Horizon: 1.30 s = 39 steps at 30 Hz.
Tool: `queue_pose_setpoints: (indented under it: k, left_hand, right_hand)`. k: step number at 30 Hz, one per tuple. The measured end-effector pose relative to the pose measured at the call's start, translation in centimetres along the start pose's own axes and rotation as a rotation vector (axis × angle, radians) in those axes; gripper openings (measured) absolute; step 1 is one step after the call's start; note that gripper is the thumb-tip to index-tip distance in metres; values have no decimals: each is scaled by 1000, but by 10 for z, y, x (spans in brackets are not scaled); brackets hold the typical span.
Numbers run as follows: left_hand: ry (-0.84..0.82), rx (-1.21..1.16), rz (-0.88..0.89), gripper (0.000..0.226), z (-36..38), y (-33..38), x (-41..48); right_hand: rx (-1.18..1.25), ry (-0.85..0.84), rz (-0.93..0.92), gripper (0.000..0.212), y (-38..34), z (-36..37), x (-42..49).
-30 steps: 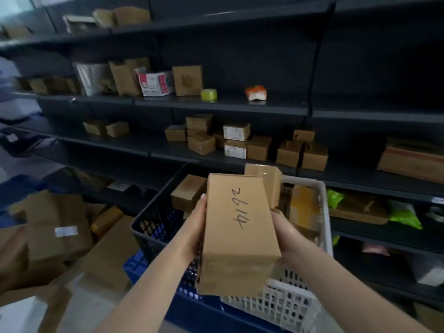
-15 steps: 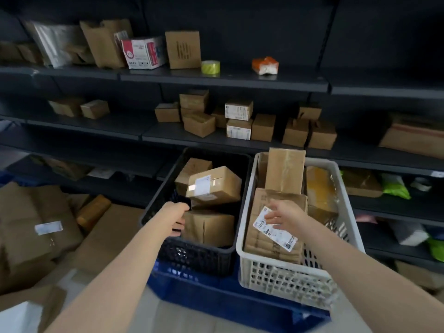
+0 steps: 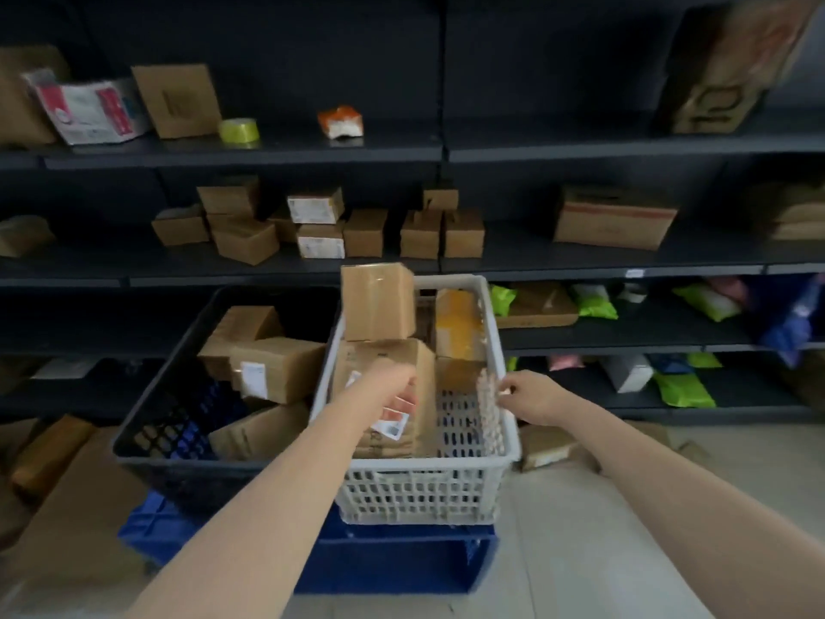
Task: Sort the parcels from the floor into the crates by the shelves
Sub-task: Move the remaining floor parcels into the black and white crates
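A white slotted crate (image 3: 419, 469) and a black crate (image 3: 178, 466) stand side by side on a blue crate (image 3: 393, 560) in front of dark shelves. Both hold brown parcels. My left hand (image 3: 393, 388) reaches into the white crate and rests on a flat labelled parcel (image 3: 422, 377); its curled fingers are hidden, so a grip cannot be confirmed. My right hand (image 3: 531, 397) is at the white crate's right rim, fingertips pinched on it. An upright brown box (image 3: 377, 301) leans at the crate's back.
Flat cardboard and parcels (image 3: 67, 507) lie on the floor at left, and one parcel (image 3: 549, 449) lies right of the white crate. The shelves (image 3: 580, 265) carry small boxes and green and pink mailers. Pale floor (image 3: 580, 529) shows at lower right.
The marked box I held in both hands went into the white crate. My left hand crossed from the black crate into the white one; my right hand shifted to its right rim.
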<state>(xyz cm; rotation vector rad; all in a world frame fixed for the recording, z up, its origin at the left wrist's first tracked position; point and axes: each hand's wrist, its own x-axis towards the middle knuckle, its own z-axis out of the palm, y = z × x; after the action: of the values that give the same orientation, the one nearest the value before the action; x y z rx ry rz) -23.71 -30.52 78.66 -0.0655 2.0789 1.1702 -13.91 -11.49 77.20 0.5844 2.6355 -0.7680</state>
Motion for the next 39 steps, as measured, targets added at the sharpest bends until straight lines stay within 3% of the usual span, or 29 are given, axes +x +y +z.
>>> queue_pose_setpoints:
  k: [5,13,20,27,31,36,39]
  left_hand:
    - [-113,127,75,22,129,61,15]
    - [-158,291,172,30,297,150,52]
    - [-224,436,85,38,362,182,123]
    - [-209,487,28,40,400,212,260]
    - [-222,635,1,16,429,191,323]
    - [-212,789,-4,49,481,115,428]
    - [-188,799,9,66,518,41,507]
  right_hand:
    - [-43,72,81,38,126,-57,-26]
    - [5,107,193,36,295,-144,-28]
    - [50,26,266,34,375,-169,31]
    - [88,-21,355,38,432,-181,136]
    - [96,-130,420,38,483,-160,190]
    - [93,-232,507,28,585,-70,275]
    - [133,-260,525,42,639,5,329]
